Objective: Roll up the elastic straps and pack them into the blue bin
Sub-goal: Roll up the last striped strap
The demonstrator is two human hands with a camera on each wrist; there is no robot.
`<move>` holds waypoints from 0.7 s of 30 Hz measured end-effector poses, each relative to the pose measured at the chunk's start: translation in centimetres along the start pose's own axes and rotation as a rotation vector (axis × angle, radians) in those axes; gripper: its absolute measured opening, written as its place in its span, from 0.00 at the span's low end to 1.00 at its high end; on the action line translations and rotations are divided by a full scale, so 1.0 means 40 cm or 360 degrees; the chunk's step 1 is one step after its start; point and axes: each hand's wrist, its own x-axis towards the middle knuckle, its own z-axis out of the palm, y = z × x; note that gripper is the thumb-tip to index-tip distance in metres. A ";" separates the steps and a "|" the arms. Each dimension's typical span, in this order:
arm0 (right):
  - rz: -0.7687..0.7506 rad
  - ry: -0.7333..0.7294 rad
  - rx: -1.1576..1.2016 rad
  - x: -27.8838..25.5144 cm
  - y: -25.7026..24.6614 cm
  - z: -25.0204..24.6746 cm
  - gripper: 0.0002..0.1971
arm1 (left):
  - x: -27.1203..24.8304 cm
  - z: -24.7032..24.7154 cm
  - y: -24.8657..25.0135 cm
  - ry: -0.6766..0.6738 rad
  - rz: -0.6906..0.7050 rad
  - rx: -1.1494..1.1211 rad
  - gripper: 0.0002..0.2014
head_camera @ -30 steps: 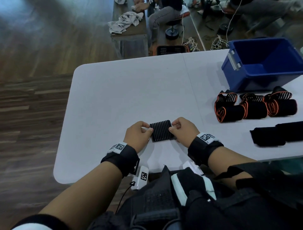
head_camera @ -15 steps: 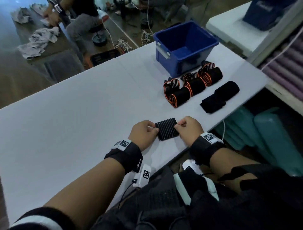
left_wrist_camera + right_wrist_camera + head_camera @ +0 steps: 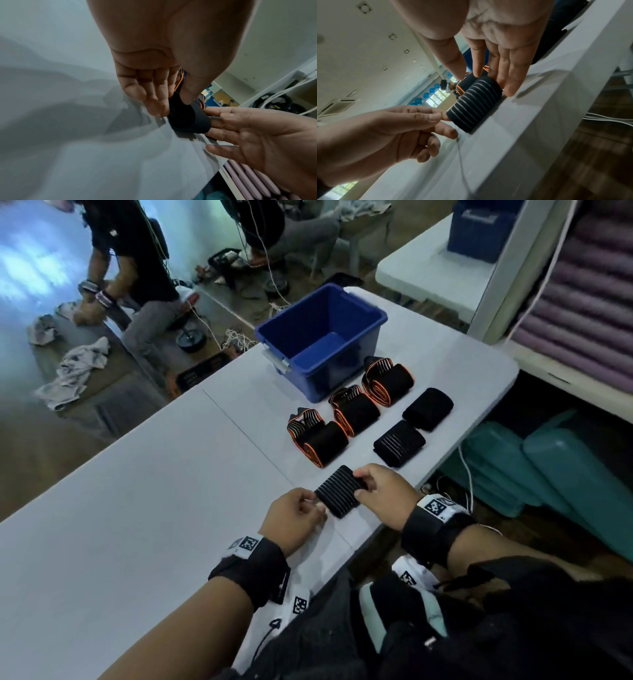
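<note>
Left grip (image 3: 295, 520) pinched — right grip (image 3: 386, 497) flat

Dim, bluish light; soft shadows, blurred edges, wide-angle distortion.

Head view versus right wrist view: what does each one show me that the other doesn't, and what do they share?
Only the head view: the blue bin in full, nothing visible inside, and two black rolls near the right edge of the white table. Only the right wrist view: the right hand's fingers lying straight against one end of the striped roll, the left hand's thumb and forefinger tips meeting at the other end. Both: that roll on the table between the two hands, orange-edged rolls beyond it.
</note>
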 end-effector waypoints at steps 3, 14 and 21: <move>-0.0063 -0.0180 -0.0029 0.026 0.021 -0.054 0.23 | 0.006 0.029 0.039 0.0083 -0.0096 -0.0037 0.07; -0.0321 -0.0497 -0.0063 0.048 0.065 -0.349 0.08 | 0.032 0.020 0.104 0.0636 -0.0334 -0.0016 0.01; -0.0405 -0.0204 -0.0143 0.157 0.068 -0.523 0.11 | 0.130 -0.086 0.209 0.0954 -0.0294 -0.0086 0.06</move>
